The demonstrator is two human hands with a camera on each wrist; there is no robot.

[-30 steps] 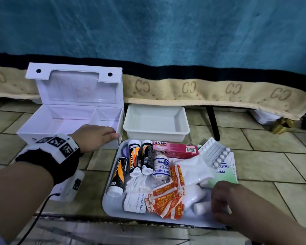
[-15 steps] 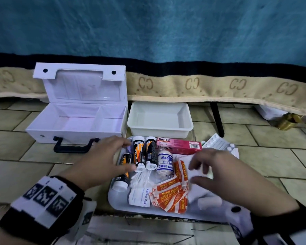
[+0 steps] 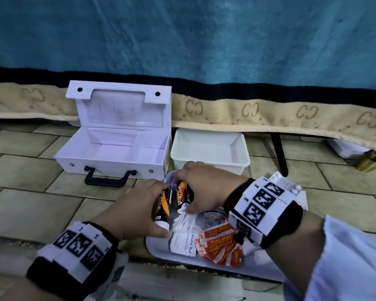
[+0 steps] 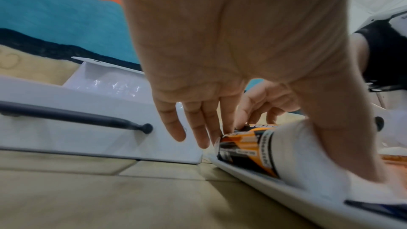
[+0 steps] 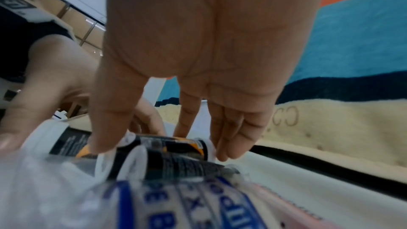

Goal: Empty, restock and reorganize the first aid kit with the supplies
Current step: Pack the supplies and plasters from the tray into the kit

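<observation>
Kneeling over a tiled floor point(image 3: 41, 205), a person is working both hands at a white tray point(image 3: 159, 246) of supplies lying nearest the camera. Wide bands printed with black-and-white squares are wrapping both wrists. Glossy orange plaster strips point(image 3: 220, 244) and a white alcohol pad sachet point(image 3: 182, 243) are lying at the tray's near end, with a clear crinkled bag point(image 3: 187, 220) just behind them. The left hand point(image 3: 139, 211) is curling its fingers and thumb around one black-and-orange tube point(image 3: 161, 208), whose white cap is resting in the tray. The right hand point(image 3: 206, 187) is closing fingers and thumb over a second tube point(image 3: 182, 197) just beside it; the wrist view is showing a third tube touching this one, though whether the hand is grasping it too is hard to tell. A blue-lettered crepe bandage roll point(image 5: 187, 203) is blurring into that view's foreground. The right arm is hiding much of the tray's right side, where a blister pack point(image 3: 291, 187) is peeking out. Farther back, the white first aid kit point(image 3: 109, 157), hard-shelled with a black handle, is standing open, its two compartments bare. A white plastic tub point(image 3: 208, 148) is sitting just beside it. Beyond, a teal blanket point(image 3: 204, 40) with a beige lettered border is hanging down to the floor.
</observation>
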